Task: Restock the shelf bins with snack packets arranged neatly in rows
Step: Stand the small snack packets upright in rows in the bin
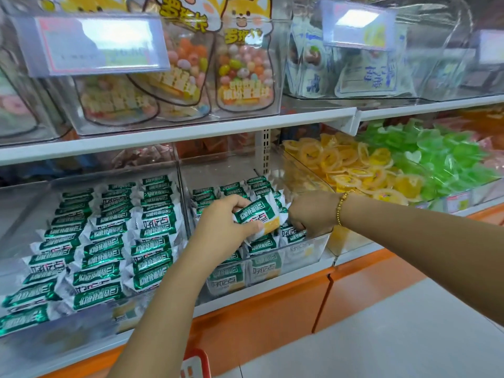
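A clear plastic bin (pixel 313 249) on the lower shelf holds rows of green-and-white snack packets (pixel 261 245). My left hand (pixel 223 225) grips one such packet (pixel 259 215), lifted and tilted above the rows in the middle of the bin. My right hand (pixel 311 214) reaches down into the bin's right side, its curled fingers pinching the packets (pixel 293 236) of the right-hand row; the fingertips are hidden among them. To the left, a second bin (pixel 24 203) is filled with three neat rows of the same packets (pixel 109 236).
Right of the bin lie yellow (pixel 351 165) and green (pixel 441 156) sweets in open bins. The upper shelf (pixel 191 132) carries clear bins with candy bags (pixel 245 72) and price tags (pixel 98 42). An orange base (pixel 272 317) runs below, with grey floor (pixel 381 336) at the right.
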{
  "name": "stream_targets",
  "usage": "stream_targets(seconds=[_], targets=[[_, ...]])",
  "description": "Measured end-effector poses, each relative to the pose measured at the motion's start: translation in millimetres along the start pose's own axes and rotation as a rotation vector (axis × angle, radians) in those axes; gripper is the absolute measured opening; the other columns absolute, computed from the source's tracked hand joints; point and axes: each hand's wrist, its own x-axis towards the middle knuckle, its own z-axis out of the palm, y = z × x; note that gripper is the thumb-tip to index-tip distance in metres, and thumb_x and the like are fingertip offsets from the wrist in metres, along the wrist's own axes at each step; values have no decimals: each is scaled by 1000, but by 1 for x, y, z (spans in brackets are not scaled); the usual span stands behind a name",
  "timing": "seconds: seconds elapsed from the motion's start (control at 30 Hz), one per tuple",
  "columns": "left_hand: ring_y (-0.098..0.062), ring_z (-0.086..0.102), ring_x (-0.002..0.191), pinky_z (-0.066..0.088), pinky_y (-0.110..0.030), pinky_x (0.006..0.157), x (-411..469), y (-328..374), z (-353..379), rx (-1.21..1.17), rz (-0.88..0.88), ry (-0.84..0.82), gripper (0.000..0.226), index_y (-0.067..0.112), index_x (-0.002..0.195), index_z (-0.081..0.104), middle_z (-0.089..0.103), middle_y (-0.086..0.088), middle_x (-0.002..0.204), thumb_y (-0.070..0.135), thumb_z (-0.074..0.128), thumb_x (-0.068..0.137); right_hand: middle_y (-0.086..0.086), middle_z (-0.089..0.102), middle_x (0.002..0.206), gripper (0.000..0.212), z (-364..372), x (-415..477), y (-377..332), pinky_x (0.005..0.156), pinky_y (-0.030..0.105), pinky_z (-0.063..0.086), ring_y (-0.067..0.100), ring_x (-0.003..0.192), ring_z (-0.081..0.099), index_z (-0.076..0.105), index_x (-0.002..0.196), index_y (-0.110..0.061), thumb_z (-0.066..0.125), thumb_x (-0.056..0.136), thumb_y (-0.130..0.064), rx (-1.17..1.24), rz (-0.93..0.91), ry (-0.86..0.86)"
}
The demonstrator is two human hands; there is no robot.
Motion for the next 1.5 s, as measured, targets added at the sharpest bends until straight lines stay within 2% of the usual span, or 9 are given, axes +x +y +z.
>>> stream_targets(seconds=[0.23, 0.4, 0.47, 0.57, 0.8, 1.0, 1.2, 1.4, 1.5], targets=[[-5, 60, 94, 49, -24, 80, 4, 9, 31, -227, 32, -112, 37, 31, 104, 61, 64, 15, 104, 28, 81, 72, 15, 60, 115, 42, -1, -3, 11, 75, 31, 44, 29, 101, 57, 58, 120, -3, 64, 89, -31, 126, 18, -2], [7, 51, 88, 41, -17, 71, 14, 12, 49, -168, 2, -223, 33, 40, 85, 54, 55, 23, 93, 28, 82, 70, 15, 57, 106, 27, -9, -3, 20, 63, 30, 37, 32, 92, 56, 58, 113, -6, 50, 89, 2, 107, 33, 1], [12, 47, 79, 38, -8, 63, 21, 13, 53, -100, 43, -236, 34, 36, 88, 54, 52, 24, 87, 28, 82, 71, 6, 47, 76, 14, -10, -3, 21, 53, 28, 34, 28, 73, 49, 51, 79, -10, 52, 85, 2, 33, 40, 5], [-5, 52, 74, 38, -13, 55, 31, 27, 58, 75, 125, -274, 33, 22, 100, 63, 57, 10, 84, 24, 81, 73, 1, 33, 63, 38, -11, 1, 25, 52, 28, 33, 18, 55, 34, 29, 61, -15, 53, 83, 5, 11, -2, 3], [-22, 43, 69, 31, -29, 57, 44, 53, 63, 507, 166, -531, 30, 2, 75, 52, 45, -17, 73, 25, 56, 94, 3, 58, 73, 10, -20, 11, 22, 53, 24, 33, 20, 63, 45, 64, 86, -12, 70, 82, -19, 52, -25, -14], [-18, 28, 54, 23, -28, 57, 39, 39, 73, 329, 85, -470, 42, 9, 58, 35, 30, -5, 57, 18, 52, 96, 1, 63, 85, 21, -20, 7, 24, 57, 23, 39, 17, 75, 55, 72, 98, -15, 74, 78, -21, 106, -34, -19], [-20, 44, 75, 32, -27, 64, 43, 49, 80, 326, 100, -531, 31, -3, 87, 63, 48, -9, 80, 25, 51, 97, 4, 62, 80, 10, -21, -4, 23, 60, 27, 38, 19, 72, 53, 71, 92, -9, 64, 83, -11, 86, -31, 28], [-13, 26, 49, 20, -26, 48, 38, 26, 81, 187, 58, -447, 45, 16, 54, 34, 29, -1, 54, 16, 52, 95, 11, 69, 92, 16, -11, 2, 11, 67, 32, 49, 26, 79, 61, 71, 96, -5, 58, 86, -6, 3, -22, -41], [-8, 41, 56, 32, -18, 50, 33, 21, 83, 76, 90, -378, 26, 12, 68, 62, 55, 2, 64, 11, 54, 93, 8, 64, 86, 12, -9, 11, 9, 68, 33, 50, 24, 76, 57, 67, 96, -6, 60, 87, -10, -17, -18, -52]])
